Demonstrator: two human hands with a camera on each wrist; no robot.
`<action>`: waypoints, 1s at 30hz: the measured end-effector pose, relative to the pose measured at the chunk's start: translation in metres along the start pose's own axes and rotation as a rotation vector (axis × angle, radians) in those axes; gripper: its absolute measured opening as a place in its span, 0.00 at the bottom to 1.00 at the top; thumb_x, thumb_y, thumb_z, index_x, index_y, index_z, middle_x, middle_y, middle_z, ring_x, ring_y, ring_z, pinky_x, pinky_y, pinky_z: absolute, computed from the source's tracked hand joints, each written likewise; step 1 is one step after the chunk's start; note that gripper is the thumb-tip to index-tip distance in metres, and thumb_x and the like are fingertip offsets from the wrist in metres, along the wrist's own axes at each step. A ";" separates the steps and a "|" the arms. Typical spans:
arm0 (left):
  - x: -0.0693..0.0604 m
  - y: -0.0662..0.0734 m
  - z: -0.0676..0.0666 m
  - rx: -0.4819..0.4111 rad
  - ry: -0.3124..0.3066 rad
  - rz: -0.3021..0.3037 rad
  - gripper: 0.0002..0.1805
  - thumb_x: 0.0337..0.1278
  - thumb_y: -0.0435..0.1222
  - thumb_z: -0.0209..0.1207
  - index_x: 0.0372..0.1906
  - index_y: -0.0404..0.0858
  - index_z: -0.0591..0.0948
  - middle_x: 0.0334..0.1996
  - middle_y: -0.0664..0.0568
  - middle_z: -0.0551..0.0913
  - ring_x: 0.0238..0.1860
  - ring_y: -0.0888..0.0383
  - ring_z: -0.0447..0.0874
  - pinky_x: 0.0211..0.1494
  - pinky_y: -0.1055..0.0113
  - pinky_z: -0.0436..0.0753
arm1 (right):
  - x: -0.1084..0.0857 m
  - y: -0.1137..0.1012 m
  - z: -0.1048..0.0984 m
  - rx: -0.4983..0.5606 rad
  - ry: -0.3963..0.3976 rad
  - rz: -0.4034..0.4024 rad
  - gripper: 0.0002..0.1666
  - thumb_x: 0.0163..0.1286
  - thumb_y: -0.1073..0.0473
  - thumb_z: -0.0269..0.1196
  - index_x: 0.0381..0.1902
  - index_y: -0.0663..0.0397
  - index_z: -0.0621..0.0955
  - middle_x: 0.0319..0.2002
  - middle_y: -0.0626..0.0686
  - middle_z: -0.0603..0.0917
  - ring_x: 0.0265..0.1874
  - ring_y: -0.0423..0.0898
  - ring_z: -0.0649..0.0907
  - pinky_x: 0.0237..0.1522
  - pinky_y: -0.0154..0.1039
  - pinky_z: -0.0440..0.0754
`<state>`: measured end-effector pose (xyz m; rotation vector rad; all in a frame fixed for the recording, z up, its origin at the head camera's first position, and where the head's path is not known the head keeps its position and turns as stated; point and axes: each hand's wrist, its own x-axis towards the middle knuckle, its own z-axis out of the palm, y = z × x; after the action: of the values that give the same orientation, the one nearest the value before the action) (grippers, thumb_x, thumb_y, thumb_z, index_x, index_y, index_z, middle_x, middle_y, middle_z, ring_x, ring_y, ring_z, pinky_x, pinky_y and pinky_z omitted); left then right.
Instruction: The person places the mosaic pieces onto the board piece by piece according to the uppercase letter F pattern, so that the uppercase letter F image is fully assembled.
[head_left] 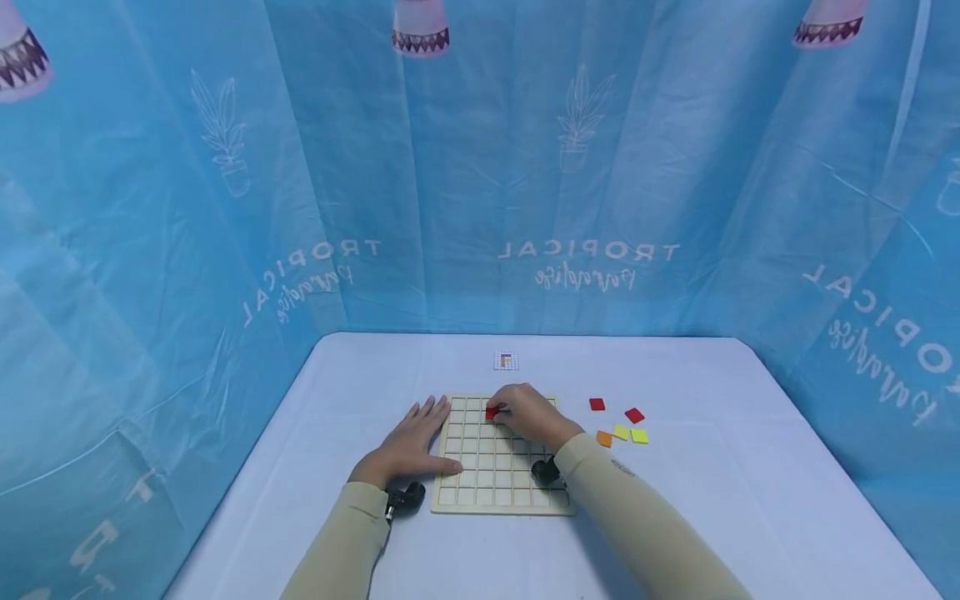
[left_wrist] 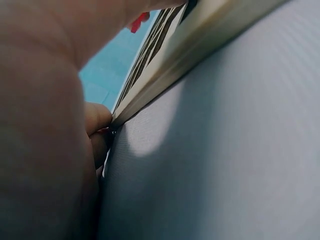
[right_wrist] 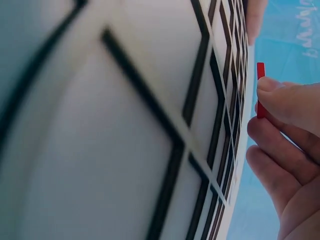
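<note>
A pale wooden grid board (head_left: 486, 498) with raised square cells lies on the white table. My right hand (head_left: 528, 414) is over the far part of the board and pinches a thin red square tile (right_wrist: 260, 95) between thumb and fingers. In the right wrist view the tile is seen edge-on, held above the grid. My left hand (head_left: 412, 442) rests at the board's left edge, its fingers spread and its thumb reaching onto the cells. The left wrist view shows the board's side edge (left_wrist: 165, 75) beside that hand.
Right of the board lie two red tiles (head_left: 597, 404), an orange tile (head_left: 604, 438) and two yellow tiles (head_left: 639, 436). A small printed grid card (head_left: 506, 361) lies beyond the board. A blue curtain (head_left: 480, 208) surrounds the table's back and sides.
</note>
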<state>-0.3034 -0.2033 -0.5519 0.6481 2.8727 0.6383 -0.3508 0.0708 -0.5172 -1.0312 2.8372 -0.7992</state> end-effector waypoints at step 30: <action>-0.001 -0.001 0.001 -0.024 0.014 0.020 0.70 0.47 0.74 0.66 0.85 0.38 0.53 0.85 0.48 0.49 0.84 0.49 0.39 0.83 0.51 0.42 | 0.010 0.001 0.012 -0.049 -0.008 -0.017 0.11 0.71 0.65 0.73 0.49 0.49 0.91 0.45 0.43 0.89 0.46 0.37 0.85 0.50 0.36 0.85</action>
<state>-0.3029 -0.2041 -0.5531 0.6719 2.8699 0.6819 -0.3568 0.0597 -0.5268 -1.0626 2.8587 -0.7290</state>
